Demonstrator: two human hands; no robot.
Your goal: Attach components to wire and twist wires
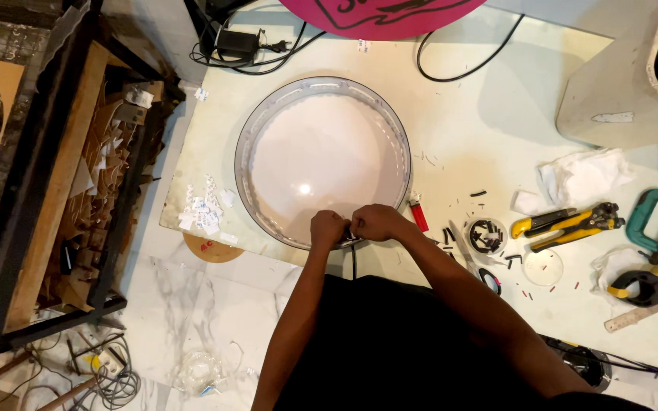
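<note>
Both hands are meeting at the near rim of a round translucent dish (321,164) that is lying on the pale counter (481,129). The left hand (327,228) and right hand (375,222) are touching, fingers pinching a thin black wire (354,259) that is hanging down off the counter edge. A red lighter (418,212) is lying just beside the dish rim. Farther right, a small cup of black bits (487,235), a yellow stripping tool (569,223), a crumpled white cloth (584,175), a green clamp (655,215) and a clear round lid (543,267) are sitting. White paper scraps (206,211) are lying left of the dish.
</note>
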